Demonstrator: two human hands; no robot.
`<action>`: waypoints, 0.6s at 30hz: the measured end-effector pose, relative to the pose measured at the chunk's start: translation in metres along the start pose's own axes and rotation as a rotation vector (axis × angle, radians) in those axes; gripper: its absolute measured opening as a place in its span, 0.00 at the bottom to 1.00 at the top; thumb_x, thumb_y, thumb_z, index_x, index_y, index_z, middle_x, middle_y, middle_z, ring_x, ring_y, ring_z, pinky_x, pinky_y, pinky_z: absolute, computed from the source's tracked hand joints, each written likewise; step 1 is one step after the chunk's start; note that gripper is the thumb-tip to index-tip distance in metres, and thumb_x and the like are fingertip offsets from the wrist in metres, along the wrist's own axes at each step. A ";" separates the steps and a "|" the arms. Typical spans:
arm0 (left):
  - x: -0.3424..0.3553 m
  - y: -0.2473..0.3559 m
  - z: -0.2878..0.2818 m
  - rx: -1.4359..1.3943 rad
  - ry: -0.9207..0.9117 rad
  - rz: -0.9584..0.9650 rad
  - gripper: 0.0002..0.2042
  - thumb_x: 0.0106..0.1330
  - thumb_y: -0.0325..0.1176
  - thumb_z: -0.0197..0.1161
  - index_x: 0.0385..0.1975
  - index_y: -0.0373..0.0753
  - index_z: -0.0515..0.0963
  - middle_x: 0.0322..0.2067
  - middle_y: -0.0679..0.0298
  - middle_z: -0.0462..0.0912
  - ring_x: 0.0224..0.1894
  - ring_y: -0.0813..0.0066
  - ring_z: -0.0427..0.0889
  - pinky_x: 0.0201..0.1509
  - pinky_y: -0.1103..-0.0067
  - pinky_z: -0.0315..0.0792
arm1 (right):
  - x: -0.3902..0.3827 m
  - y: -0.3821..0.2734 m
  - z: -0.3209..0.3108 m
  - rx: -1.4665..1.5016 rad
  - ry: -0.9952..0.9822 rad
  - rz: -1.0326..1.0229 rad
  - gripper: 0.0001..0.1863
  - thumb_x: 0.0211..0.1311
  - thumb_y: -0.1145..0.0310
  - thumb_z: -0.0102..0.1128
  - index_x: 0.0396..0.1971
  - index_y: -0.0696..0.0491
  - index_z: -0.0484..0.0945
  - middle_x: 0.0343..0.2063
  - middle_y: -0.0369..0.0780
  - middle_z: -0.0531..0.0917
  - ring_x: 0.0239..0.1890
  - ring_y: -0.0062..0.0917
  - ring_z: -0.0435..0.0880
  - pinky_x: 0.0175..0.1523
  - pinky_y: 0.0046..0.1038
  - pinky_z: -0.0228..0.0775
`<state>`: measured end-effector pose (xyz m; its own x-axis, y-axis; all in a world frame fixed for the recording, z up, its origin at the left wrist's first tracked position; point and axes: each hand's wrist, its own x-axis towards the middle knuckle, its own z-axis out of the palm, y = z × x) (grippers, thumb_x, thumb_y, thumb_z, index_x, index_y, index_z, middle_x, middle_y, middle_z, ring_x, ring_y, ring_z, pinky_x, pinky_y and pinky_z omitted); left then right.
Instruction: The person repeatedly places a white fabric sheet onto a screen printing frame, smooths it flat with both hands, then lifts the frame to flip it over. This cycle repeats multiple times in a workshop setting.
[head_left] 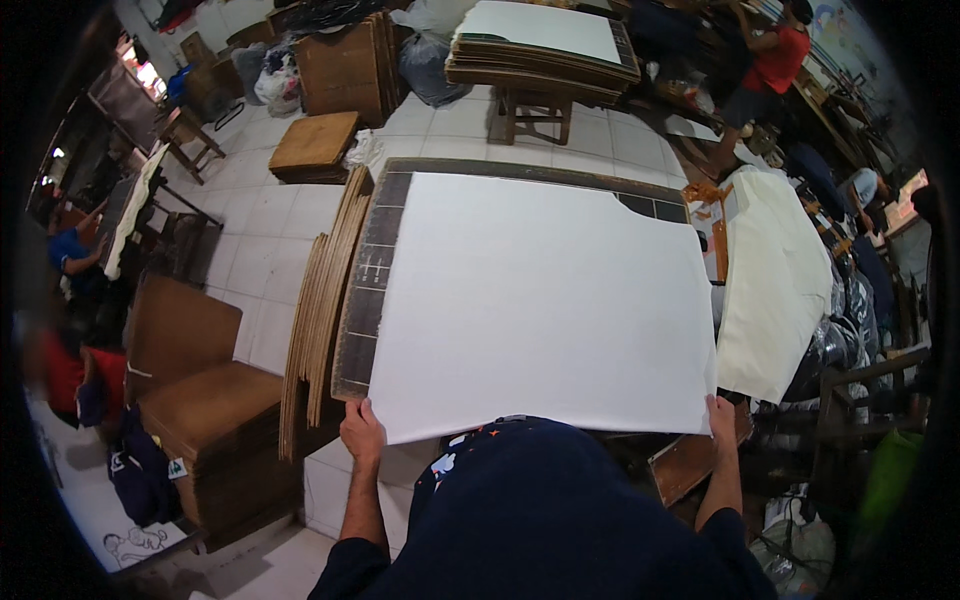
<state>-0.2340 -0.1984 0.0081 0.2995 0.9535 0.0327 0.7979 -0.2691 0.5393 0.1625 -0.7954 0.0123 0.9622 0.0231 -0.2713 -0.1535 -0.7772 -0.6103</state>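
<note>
A large white fabric panel [545, 300] lies spread over a dark board [365, 310] marked with pale grid lines. One notch is cut into the panel's far right edge, where the board shows through. My left hand [362, 432] is closed on the near left corner of the fabric, beside the board's corner. At the near right corner, my right hand [720, 415] pinches the same fabric. Between the two hands the near edge hangs slightly slack in front of my dark shirt.
Thin brown boards [325, 310] stand just left. Further left is a stack of brown boards [215, 420]. Cream fabric [775, 285] drapes over things at right. Another board stack [545, 75] with white fabric rests on a stool ahead. Other people work at far left and far right.
</note>
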 end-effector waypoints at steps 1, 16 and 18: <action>0.000 -0.001 0.000 0.005 -0.001 -0.001 0.13 0.69 0.40 0.55 0.32 0.34 0.75 0.28 0.45 0.82 0.33 0.40 0.80 0.37 0.56 0.71 | 0.000 -0.001 0.001 -0.007 -0.001 0.000 0.21 0.69 0.62 0.55 0.22 0.64 0.69 0.15 0.37 0.68 0.23 0.18 0.64 0.29 0.32 0.60; 0.005 -0.005 0.007 -0.197 0.008 -0.017 0.17 0.67 0.40 0.63 0.26 0.29 0.76 0.18 0.57 0.78 0.21 0.67 0.75 0.28 0.70 0.69 | -0.003 -0.007 0.012 0.179 0.077 0.081 0.20 0.69 0.58 0.57 0.23 0.60 0.75 0.17 0.31 0.71 0.22 0.15 0.64 0.28 0.28 0.60; 0.012 -0.011 0.008 -0.299 -0.096 -0.110 0.16 0.66 0.39 0.65 0.25 0.30 0.77 0.18 0.63 0.76 0.21 0.76 0.70 0.26 0.75 0.66 | -0.004 -0.008 0.013 0.300 0.031 0.141 0.18 0.68 0.58 0.58 0.25 0.59 0.77 0.18 0.30 0.72 0.22 0.14 0.66 0.27 0.27 0.60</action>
<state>-0.2353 -0.1850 -0.0039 0.2794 0.9537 -0.1111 0.6437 -0.1002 0.7587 0.1572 -0.7814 0.0083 0.9326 -0.0943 -0.3484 -0.3404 -0.5512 -0.7618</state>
